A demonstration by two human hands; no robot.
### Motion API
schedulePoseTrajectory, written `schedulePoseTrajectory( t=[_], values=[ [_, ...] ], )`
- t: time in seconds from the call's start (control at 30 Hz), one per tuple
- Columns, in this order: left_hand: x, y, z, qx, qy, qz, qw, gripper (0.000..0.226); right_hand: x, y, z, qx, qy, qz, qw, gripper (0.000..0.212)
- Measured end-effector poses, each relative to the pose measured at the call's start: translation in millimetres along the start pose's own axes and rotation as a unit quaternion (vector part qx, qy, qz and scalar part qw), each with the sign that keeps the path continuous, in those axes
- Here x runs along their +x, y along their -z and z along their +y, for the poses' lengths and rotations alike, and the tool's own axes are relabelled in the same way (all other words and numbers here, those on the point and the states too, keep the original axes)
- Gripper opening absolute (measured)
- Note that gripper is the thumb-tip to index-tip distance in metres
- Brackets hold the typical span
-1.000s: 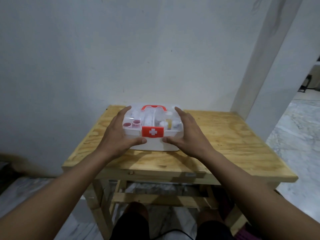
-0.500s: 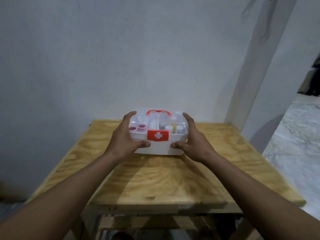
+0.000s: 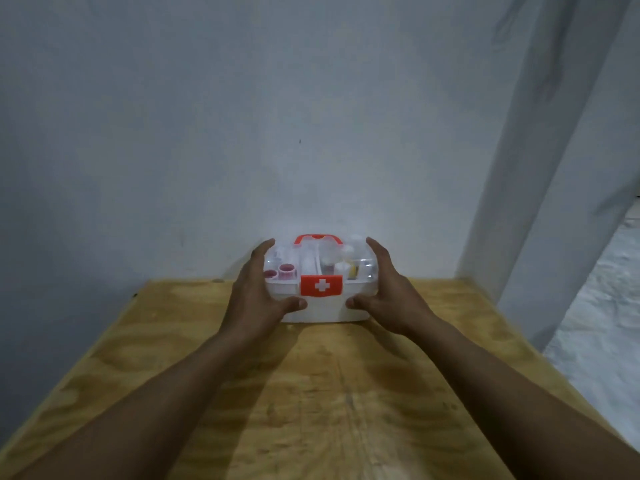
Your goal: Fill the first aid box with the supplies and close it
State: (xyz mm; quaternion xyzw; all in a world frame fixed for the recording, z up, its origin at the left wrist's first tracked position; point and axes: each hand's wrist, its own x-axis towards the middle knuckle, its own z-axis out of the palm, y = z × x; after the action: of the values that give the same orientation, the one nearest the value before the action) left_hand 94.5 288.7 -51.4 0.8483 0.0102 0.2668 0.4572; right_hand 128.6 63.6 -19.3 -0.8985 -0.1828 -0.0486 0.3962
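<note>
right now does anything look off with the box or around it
Nothing stands out. The box sits level on the table with its clear lid down and the red latch flat. Both hands, left and right, cup its sides.

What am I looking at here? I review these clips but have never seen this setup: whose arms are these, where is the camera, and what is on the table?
No machine is involved: a person wears a wide-angle camera on the head, looking forward and down, so the two bare arms reaching in from the bottom are theirs. The only picture of this moment comes from that head camera. On the wooden table, near the wall, stands a white first aid box with a clear lid, a red handle and a red latch with a white cross. The lid is down, and small supplies show through it, too blurred to name. The left hand and right hand cup the box's two sides, thumbs on its front. Nothing else lies on the table.
</note>
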Motion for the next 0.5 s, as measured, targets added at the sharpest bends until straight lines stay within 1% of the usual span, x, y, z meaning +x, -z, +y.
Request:
schedulePoseTrajectory(
  t=[0.23,0.5],
  values=[
    [3,-1,-8,0.004,-0.01,0.001,1.0,0.106,4,-1,4,-0.007,0.01,0.006,1.0,0.111],
    [-1,0,5,-0.005,0.005,-0.012,1.0,0.106,3,-2,-2,0.003,-0.004,-0.007,1.0,0.113]
  ],
)
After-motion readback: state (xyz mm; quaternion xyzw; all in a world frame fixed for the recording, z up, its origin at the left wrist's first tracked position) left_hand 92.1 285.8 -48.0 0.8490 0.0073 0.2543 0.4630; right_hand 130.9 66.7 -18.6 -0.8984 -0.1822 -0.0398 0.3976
